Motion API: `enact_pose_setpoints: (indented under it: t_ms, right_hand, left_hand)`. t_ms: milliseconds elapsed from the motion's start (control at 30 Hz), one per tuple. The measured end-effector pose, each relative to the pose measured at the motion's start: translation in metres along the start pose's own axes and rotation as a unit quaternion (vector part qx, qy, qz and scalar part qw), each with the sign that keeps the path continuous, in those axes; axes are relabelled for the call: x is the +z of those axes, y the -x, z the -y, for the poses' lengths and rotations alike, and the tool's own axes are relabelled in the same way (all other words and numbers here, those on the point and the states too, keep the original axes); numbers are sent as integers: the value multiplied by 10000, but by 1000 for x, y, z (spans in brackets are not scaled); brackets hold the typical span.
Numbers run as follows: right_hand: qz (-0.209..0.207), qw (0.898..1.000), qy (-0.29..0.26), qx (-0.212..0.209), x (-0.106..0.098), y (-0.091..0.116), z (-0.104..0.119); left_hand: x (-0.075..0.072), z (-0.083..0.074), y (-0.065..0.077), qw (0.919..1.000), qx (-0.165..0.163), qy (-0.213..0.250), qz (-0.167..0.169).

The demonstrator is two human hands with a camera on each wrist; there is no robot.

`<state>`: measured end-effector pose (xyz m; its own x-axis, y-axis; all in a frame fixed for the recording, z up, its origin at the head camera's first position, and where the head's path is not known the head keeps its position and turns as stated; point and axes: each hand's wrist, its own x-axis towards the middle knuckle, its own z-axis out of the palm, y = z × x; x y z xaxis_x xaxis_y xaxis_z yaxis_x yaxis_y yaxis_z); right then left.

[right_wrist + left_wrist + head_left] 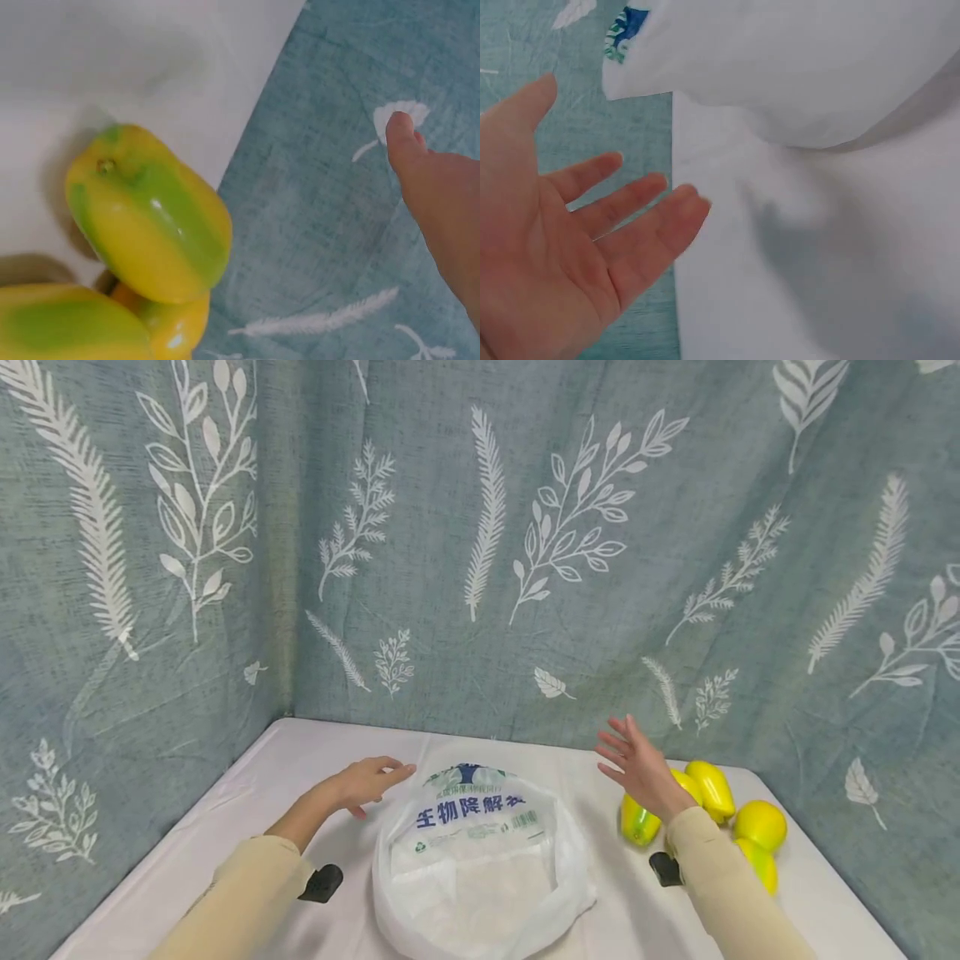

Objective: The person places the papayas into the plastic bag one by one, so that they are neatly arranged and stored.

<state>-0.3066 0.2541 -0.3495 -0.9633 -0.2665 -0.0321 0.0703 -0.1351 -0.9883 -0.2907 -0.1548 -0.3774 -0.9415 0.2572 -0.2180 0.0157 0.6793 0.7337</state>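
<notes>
White plastic bag (480, 860) on table (315, 756), mouth spread wide: opening it looks done. Left hand (367, 783) just beside bag, fingers loosely extended, holding nothing. Right hand (641, 768) raised near yellow-green fruits (760, 827), fingers spread, nothing held. Visible fruits sit outside bag; handling them seems yet to do. Bag's inside poorly seen; contents uncertain.

Between the left hand (367, 783) and right hand (637, 768), a white bag (483, 856) is printed with dark blue characters and smaller green marks; below both, a pale white table (262, 768) is noted. Beside the right hand, yellow fruits (154, 217) are seen, some streaked with green; behind each hand, cream is shown by the sleeve (262, 877). Beyond both hands, a blue-green curtain (435, 568) is patterned with white leaves, sprigs and feathery fronds.
</notes>
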Motion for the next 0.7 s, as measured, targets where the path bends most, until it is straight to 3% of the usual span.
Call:
enact_pose_setpoints:
  t_ms: [167,367,700]
  right_hand:
    - [260,9989,-388,87,-3,10,-7]
    - [453,9926,-1121,140,-6,20,-14]
    - [570,9680,-2445,49,-35,41,-26]
  left_hand:
    - [12,11,0,9984,-105,535,139]
    - [25,23,-1,9965,-129,801,219]
    - [38,26,1,9940,-66,1081,136]
